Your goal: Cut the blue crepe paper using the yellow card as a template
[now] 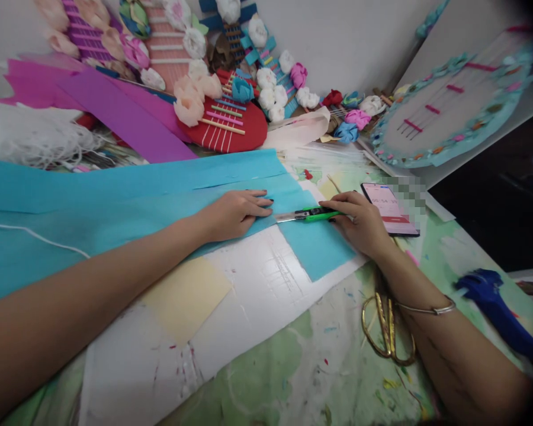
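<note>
My left hand lies flat, fingers stretched out, on a long sheet of turquoise crepe paper. A green utility knife is in the grip of my right hand, its blade pointing left and its tip at the paper's edge close to my left fingers. Right of the blade, a smaller turquoise paper piece rests partly under the knife and my right hand. Beneath the paper is a white board with cut marks and stains.
Gold-handled scissors lie by my right forearm. A phone and a blue tool are on the right. Behind stand a red round craft piece, paper flowers and purple paper. White string is heaped at left.
</note>
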`<state>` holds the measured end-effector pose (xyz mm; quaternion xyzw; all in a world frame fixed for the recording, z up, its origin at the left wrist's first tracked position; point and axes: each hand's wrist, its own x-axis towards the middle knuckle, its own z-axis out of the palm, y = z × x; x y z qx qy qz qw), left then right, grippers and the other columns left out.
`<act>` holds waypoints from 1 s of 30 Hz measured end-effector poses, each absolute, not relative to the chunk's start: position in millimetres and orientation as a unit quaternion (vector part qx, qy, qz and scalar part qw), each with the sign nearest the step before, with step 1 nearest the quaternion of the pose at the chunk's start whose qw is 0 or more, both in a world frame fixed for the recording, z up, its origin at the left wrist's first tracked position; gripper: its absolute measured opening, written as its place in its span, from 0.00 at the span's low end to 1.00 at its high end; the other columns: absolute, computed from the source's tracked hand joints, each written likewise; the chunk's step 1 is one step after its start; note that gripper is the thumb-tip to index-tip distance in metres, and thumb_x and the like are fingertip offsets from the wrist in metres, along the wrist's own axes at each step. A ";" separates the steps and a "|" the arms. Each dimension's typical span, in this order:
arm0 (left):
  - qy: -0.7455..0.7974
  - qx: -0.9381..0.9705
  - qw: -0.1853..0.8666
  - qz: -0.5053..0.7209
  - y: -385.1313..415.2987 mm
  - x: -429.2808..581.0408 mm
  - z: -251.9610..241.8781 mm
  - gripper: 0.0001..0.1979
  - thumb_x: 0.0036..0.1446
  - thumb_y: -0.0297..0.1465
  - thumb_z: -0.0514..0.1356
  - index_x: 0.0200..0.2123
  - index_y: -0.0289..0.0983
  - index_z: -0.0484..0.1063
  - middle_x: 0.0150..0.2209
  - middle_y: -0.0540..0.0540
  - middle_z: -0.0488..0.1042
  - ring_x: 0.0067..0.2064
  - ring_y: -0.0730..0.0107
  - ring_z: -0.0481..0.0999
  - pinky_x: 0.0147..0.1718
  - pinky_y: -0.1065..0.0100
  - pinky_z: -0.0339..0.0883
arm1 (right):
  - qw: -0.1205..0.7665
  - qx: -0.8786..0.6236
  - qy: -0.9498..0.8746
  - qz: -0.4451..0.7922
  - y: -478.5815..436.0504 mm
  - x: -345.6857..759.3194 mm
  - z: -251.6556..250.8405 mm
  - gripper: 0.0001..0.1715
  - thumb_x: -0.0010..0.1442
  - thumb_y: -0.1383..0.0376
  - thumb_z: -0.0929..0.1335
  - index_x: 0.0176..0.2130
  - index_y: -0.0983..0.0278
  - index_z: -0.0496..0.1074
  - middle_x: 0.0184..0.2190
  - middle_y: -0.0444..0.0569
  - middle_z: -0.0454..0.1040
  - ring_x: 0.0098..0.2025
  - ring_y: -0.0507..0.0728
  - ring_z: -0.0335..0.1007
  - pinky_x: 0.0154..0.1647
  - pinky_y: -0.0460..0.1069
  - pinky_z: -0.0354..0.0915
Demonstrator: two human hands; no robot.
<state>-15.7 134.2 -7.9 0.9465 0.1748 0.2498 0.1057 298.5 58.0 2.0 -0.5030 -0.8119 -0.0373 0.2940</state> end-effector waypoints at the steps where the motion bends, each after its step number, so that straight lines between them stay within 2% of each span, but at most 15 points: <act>1: 0.175 0.946 0.109 0.249 135.1 -15.8 -8.1 0.20 0.59 0.22 0.51 0.49 0.41 0.77 0.54 0.49 0.75 0.61 0.62 0.69 0.59 0.57 0.66 | 0.295 -0.505 -0.810 -0.034 57.9 298.8 1.5 0.25 0.54 0.76 0.65 0.48 0.57 0.78 0.41 0.52 0.74 0.43 0.62 0.69 0.45 0.60 0.67; 8: 0.176 0.944 0.139 0.243 139.1 -16.1 -7.1 0.21 0.60 0.22 0.49 0.50 0.38 0.76 0.54 0.47 0.75 0.60 0.61 0.70 0.58 0.57 0.67 | 0.268 -0.518 -0.812 -0.028 60.0 299.8 10.0 0.23 0.52 0.75 0.65 0.44 0.60 0.79 0.40 0.53 0.75 0.41 0.62 0.71 0.43 0.58 0.68; 16: 0.179 0.942 0.160 0.234 141.5 -15.4 -6.6 0.21 0.59 0.23 0.50 0.50 0.39 0.76 0.54 0.49 0.75 0.60 0.63 0.69 0.59 0.60 0.65 | 0.181 -0.501 -0.846 -0.024 71.5 300.5 29.1 0.23 0.51 0.77 0.64 0.42 0.63 0.79 0.38 0.55 0.76 0.39 0.62 0.72 0.42 0.56 0.67; 22: 0.179 0.941 0.170 0.229 140.9 -14.6 -5.5 0.24 0.58 0.21 0.49 0.53 0.41 0.73 0.55 0.51 0.74 0.61 0.66 0.69 0.60 0.61 0.63 | 0.191 -0.504 -0.842 0.008 84.8 295.4 24.5 0.22 0.50 0.77 0.63 0.41 0.64 0.78 0.40 0.55 0.74 0.42 0.62 0.72 0.45 0.55 0.67; 30: 0.179 0.942 0.177 0.223 142.8 -14.2 -6.9 0.24 0.58 0.20 0.49 0.52 0.41 0.74 0.54 0.52 0.75 0.61 0.66 0.69 0.60 0.61 0.63 | 0.195 -0.481 -0.855 0.025 104.2 295.7 30.3 0.22 0.50 0.77 0.63 0.41 0.62 0.78 0.40 0.54 0.73 0.44 0.63 0.70 0.46 0.57 0.66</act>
